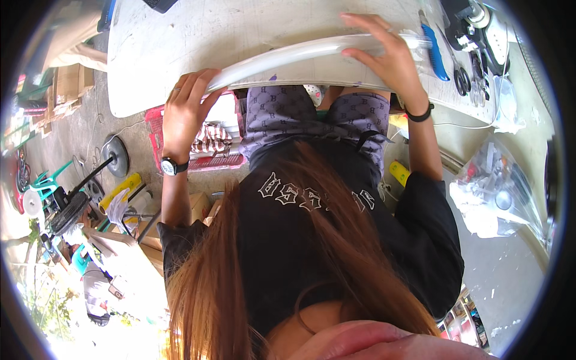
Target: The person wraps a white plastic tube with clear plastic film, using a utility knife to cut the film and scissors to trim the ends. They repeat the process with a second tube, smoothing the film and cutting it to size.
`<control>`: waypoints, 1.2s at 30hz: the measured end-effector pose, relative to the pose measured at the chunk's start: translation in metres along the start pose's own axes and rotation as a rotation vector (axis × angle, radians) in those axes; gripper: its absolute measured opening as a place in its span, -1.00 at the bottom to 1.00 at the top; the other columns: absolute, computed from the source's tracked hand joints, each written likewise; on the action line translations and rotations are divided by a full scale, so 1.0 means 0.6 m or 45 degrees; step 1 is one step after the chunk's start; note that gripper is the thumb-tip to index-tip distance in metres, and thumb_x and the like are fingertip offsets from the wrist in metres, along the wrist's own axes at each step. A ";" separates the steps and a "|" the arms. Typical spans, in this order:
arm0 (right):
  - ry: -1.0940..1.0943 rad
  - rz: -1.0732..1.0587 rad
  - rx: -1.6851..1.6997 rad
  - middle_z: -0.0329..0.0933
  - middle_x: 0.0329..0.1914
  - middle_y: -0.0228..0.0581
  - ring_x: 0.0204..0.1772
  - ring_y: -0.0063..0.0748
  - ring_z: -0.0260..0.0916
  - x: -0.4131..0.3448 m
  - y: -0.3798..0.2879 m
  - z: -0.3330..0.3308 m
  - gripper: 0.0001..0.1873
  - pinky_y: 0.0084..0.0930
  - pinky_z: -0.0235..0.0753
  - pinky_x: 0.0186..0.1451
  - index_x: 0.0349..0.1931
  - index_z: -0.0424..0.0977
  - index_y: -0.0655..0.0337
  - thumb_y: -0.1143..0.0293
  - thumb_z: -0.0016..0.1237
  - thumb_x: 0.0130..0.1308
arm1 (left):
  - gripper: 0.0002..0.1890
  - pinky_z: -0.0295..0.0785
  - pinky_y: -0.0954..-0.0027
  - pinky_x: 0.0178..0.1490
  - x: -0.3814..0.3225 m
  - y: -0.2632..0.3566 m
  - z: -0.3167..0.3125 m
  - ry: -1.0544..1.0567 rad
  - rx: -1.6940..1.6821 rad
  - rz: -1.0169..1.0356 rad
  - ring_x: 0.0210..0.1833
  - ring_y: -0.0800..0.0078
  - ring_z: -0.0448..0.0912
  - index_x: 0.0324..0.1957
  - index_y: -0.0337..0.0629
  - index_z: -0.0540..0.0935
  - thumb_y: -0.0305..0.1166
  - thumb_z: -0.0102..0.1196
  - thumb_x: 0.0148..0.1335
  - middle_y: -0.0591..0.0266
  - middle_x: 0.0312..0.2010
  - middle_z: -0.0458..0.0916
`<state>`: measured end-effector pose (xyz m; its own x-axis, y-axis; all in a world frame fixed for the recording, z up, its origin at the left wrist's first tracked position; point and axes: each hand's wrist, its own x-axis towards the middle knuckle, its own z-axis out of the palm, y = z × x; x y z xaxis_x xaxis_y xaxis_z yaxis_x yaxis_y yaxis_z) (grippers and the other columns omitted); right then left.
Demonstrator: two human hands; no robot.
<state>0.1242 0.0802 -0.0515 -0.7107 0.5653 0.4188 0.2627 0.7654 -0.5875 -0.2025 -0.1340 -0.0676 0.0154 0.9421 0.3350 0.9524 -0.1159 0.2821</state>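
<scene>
A long, pale, translucent plastic-looking strip or tube (288,55) lies along the near edge of the white table (180,27); it looks curved through the lens. My left hand (186,105), with a watch on the wrist, is closed over its left end. Near its right part is my right hand (382,56), thumb and fingers spread on either side of the strip; whether they touch it I cannot tell. Just beyond the right end lies a blue-handled tool (435,54), perhaps a knife or saw, with black-handled scissors (461,81) beside it.
Small tools (478,78) and a machine (492,38) stand at the table's right. A red plastic crate (157,135) holding striped cloth is under the table edge. A clear bag of items (499,193) is at right. A pedestal fan (69,211), cardboard boxes (67,90) and a person (96,292) are at left.
</scene>
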 end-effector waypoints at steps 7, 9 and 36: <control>-0.237 0.020 0.129 0.69 -0.11 -0.20 0.08 -0.33 0.63 0.052 -0.024 0.016 -0.46 -0.39 0.54 0.17 0.30 0.48 0.23 0.48 0.26 0.30 | -0.66 0.65 0.19 -0.04 -0.005 0.014 0.004 0.049 0.049 -0.049 0.07 0.25 0.59 0.06 -0.03 0.72 -0.26 0.35 0.26 0.30 -0.02 0.65; -0.278 -0.080 0.125 0.70 -0.16 -0.16 0.07 -0.28 0.62 0.060 -0.012 0.017 -0.40 -0.36 0.55 0.14 0.36 0.40 0.24 0.51 0.24 0.30 | -0.66 0.63 0.19 -0.02 -0.009 0.018 0.002 0.017 0.119 -0.079 0.09 0.29 0.57 0.08 0.03 0.73 -0.20 0.34 0.27 0.35 0.01 0.63; -0.036 0.881 1.131 0.68 -0.28 -0.32 -0.22 -0.66 0.48 -0.017 -0.205 0.182 -0.67 -0.70 0.41 -0.14 0.00 0.68 0.34 0.23 0.01 0.56 | -0.67 0.50 0.21 0.19 -0.029 0.070 0.048 0.139 0.063 0.089 0.17 0.29 0.60 -0.04 0.13 0.68 -0.43 0.16 0.13 0.34 0.09 0.60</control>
<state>0.0279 -0.0531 -0.0592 -0.6101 0.7673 -0.1975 0.0562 -0.2067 -0.9768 -0.1537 -0.1462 -0.0876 0.0518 0.8922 0.4487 0.9641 -0.1619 0.2106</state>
